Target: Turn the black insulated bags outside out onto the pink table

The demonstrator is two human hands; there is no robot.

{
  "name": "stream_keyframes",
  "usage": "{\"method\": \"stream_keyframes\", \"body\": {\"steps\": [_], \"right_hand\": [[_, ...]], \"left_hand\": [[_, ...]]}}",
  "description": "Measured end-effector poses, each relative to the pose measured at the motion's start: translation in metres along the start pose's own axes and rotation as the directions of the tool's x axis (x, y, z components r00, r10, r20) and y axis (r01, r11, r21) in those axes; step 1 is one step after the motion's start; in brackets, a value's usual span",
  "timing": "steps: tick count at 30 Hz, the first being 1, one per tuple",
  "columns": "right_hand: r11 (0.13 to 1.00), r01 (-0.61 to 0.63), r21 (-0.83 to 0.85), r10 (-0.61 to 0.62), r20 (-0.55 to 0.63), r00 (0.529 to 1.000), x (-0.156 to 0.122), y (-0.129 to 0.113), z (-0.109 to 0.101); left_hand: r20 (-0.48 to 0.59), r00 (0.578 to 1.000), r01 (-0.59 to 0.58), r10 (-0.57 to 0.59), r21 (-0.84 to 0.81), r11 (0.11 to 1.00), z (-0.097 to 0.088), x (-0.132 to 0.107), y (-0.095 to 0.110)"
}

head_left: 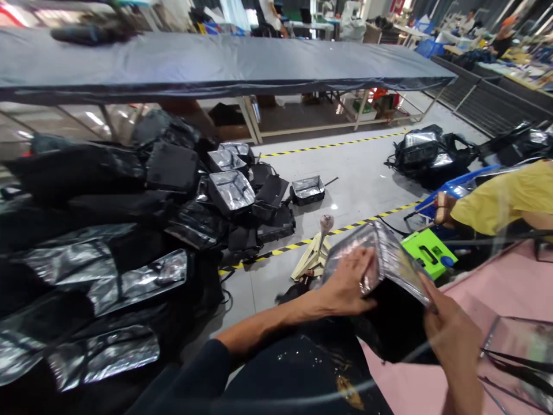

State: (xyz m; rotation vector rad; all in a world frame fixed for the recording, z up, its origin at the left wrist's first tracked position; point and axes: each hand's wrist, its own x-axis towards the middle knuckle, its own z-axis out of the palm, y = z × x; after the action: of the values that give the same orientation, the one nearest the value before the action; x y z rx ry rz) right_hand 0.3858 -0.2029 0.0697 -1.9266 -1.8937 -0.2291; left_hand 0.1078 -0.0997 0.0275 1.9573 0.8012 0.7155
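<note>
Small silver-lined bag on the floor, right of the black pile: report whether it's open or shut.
Open. The small bag has its top uncovered, and its silver lining shows above the black front wall.

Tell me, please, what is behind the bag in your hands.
Beyond the bag show a green case and striped floor tape; what lies directly behind it is covered.

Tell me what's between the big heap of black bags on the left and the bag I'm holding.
The head view shows pale floor crossed by striped tape, a cream stand near your bag, and something dark, hard to identify, below the stand.
</note>
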Motion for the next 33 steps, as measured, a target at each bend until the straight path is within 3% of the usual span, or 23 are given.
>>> {"method": "stream_keyframes", "body": {"steps": [3, 9, 12, 15, 19, 22, 26, 30, 33], "right_hand": [[0.996, 0.064, 0.055, -0.064, -0.011, 0.998, 0.022, -0.014, 0.014], [0.922, 0.321, 0.215, -0.340, 0.057, 0.939, 0.066, -0.081, 0.057], [0.912, 0.337, 0.233, -0.356, 0.040, 0.934, 0.077, -0.115, 0.076], [0.919, 0.313, 0.238, -0.324, 0.005, 0.946, 0.092, -0.133, 0.098], [0.928, 0.304, 0.217, -0.308, -0.017, 0.951, 0.123, -0.135, 0.129], [0.924, 0.302, 0.235, -0.344, 0.166, 0.924, 0.154, -0.131, 0.146], [0.949, 0.145, 0.280, -0.268, 0.474, 0.839, 0.198, -0.124, 0.165], [0.929, -0.011, 0.371, -0.221, 0.576, 0.787, 0.236, -0.119, 0.188], [0.936, -0.106, 0.337, -0.147, 0.643, 0.751, 0.260, -0.115, 0.215]], "left_hand": [[-0.205, 0.979, 0.029, -0.021, 0.040, 0.999, -0.015, -0.015, -0.022], [-0.396, 0.904, 0.141, -0.162, -0.081, 0.987, -0.047, -0.045, -0.033], [-0.490, 0.829, 0.224, -0.270, -0.152, 0.963, -0.056, -0.044, -0.039], [-0.524, 0.789, 0.260, -0.321, -0.188, 0.947, -0.069, -0.035, -0.056], [-0.491, 0.801, 0.275, -0.343, -0.208, 0.939, -0.097, -0.021, -0.081], [-0.458, 0.824, 0.285, -0.334, -0.174, 0.943, -0.119, -0.009, -0.100], [-0.494, 0.814, 0.324, -0.305, -0.048, 0.945, -0.133, 0.012, -0.136], [-0.522, 0.817, 0.330, -0.247, 0.071, 0.941, -0.138, 0.033, -0.183], [-0.529, 0.814, 0.282, -0.240, -0.002, 0.959, -0.142, 0.054, -0.216]]}}
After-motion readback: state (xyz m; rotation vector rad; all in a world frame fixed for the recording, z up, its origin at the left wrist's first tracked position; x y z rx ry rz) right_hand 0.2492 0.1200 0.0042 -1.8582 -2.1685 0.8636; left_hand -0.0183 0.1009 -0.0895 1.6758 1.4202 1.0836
